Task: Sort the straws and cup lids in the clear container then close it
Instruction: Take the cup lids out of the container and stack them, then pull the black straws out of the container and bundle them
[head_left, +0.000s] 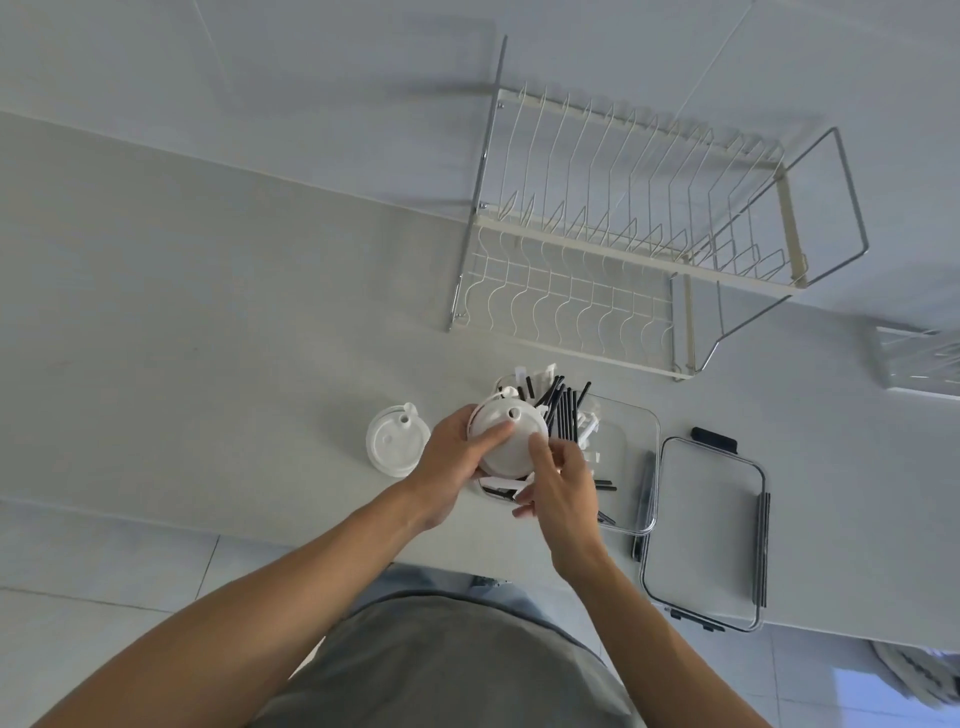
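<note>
A clear container stands on the counter with several black straws leaning in its far left part. Over its left side I hold a stack of white cup lids. My left hand grips the stack from the left, thumb on top. My right hand touches its right edge with the fingertips. One more white lid lies on the counter left of the container. The container's clear cover with black clips lies flat to the right.
A white wire dish rack stands behind the container against the wall. A clear box sits at the far right edge. The counter's front edge runs just below my hands, with tiled floor beneath.
</note>
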